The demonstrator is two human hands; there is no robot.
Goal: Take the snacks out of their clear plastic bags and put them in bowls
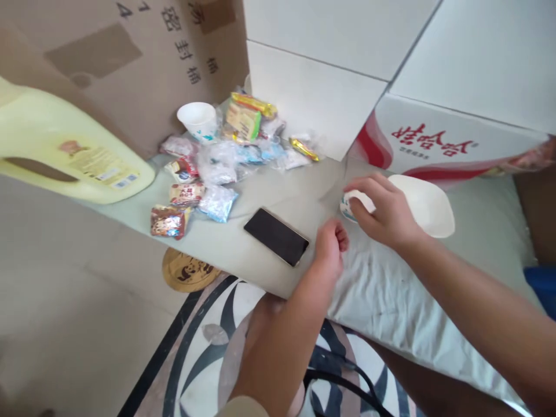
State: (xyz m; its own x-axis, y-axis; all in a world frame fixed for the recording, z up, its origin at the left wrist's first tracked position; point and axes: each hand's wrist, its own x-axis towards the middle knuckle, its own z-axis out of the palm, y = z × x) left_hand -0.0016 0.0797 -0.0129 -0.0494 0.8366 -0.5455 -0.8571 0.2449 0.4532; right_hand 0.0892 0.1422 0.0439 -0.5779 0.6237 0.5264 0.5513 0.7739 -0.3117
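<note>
A small white paper cup point(348, 212) with a blue pattern stands on the cloth-covered surface, and my right hand point(382, 209) grips it from above with thumb and fingers. Part of the cup is hidden behind that hand. A white dish point(430, 205) with rounded corners lies just beyond my right wrist. My left hand point(332, 243) rests on the surface with its fingers curled into a fist, and nothing shows in it. Left of this fist lies a black phone point(277, 236), screen up, close to my left wrist.
Wrapped snacks point(217, 159) are heaped at the back left around another white paper cup point(197, 119). A large yellow jug point(82, 145) leans in at the left, before a cardboard box point(130, 58). A white and red carton point(425, 142) stands at the back right against the tiled wall.
</note>
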